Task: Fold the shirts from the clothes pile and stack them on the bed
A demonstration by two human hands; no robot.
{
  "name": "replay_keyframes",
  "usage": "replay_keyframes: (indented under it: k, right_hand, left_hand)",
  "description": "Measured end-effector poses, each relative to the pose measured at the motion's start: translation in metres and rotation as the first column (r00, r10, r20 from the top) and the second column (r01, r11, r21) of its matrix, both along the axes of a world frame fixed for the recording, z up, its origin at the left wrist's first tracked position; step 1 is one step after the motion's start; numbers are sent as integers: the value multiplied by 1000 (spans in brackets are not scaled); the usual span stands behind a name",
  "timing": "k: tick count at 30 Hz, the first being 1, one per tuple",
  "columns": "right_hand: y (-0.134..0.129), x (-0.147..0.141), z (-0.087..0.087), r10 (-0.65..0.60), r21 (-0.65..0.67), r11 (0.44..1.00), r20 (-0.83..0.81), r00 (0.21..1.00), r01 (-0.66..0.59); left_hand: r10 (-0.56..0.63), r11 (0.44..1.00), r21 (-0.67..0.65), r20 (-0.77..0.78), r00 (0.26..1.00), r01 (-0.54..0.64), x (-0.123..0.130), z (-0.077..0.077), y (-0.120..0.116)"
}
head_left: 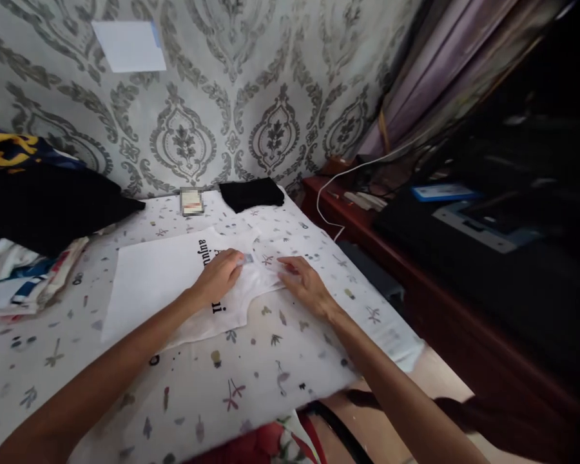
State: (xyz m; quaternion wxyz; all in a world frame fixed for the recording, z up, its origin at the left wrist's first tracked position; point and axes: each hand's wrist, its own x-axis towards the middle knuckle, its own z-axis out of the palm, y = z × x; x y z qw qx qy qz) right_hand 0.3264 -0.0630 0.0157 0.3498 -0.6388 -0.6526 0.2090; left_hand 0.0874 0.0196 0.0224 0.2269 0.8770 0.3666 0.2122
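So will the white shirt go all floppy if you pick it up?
Probably! The shirt looks like soft cloth, with creases near the hands. It's likely light too, because it looks thin. And it shouldn't roll if pushed, just bunch up, since it lies flat on the sheet.

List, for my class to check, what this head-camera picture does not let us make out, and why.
- Middle of the black lettering on the white shirt: head view, covered by the left hand.
- Any print on the small pale item near the wall: head view, pixelated.
- Far left of the clothes pile: head view, cut off by the left edge.
- Whether the right hand pinches fabric: head view, blurred.
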Motion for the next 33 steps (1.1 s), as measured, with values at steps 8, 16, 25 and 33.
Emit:
replay_keyframes:
  k: [8, 16, 25, 33]
  right_hand:
    - [-8, -9, -12, -87, 36, 996, 125, 988, 83]
    - [-15, 2, -9, -9, 157, 987, 264, 964, -34]
    - [78, 10, 9, -51, -28, 998, 122, 991, 55]
    - [173, -20, -7, -126, -53, 989, 169, 978, 136]
  left_hand:
    - [-28, 979, 198, -122, 992, 52, 8, -28, -10]
    - [-14, 979, 195, -182, 983, 51, 11, -33, -9]
    - [1, 969, 242, -210, 978, 51, 12, -37, -7]
    - [30, 967, 255, -194, 981, 21, 14, -37, -10]
